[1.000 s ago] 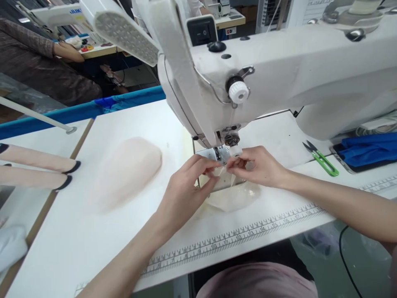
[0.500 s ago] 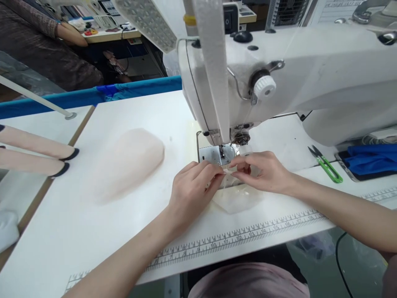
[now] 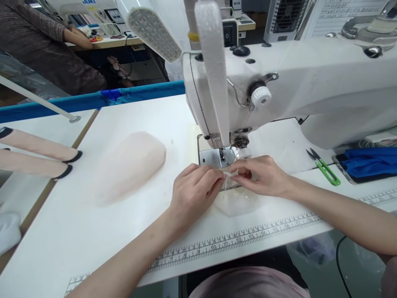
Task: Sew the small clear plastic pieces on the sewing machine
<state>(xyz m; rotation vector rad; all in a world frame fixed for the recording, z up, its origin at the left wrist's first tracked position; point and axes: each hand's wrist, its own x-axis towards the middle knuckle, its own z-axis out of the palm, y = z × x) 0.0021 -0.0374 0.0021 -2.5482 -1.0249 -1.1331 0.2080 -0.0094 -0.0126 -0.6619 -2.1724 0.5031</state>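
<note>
The left hand [image 3: 195, 188] reaches in from the lower left, back upward and wrist slightly bent, its bunched fingers pinching a thin, whitish, sheer strip [image 3: 228, 174] just in front of the shiny metal needle plate [image 3: 214, 157] of a large white sewing machine [image 3: 294, 74]. The right hand [image 3: 263, 176] comes from the right on a nearly level forearm, thumb and index finger curled at the strip's other end; whether they grip it I cannot tell. Below both hands, a pale translucent sheet [image 3: 237, 203] lies on the smooth white bench [image 3: 124, 236], near the black-marked ruler scale [image 3: 238, 240] along its front edge. A soft peach-coloured sheer piece [image 3: 138, 163] lies to the left; green-handled metal snips [image 3: 325, 167] and a crumpled bright-blue cloth [image 3: 370, 160] lie to the right. Beyond the teal fabric border [image 3: 151, 89], a person in a dark patterned garment [image 3: 46, 49] is beside another bench [image 3: 114, 42].
</note>
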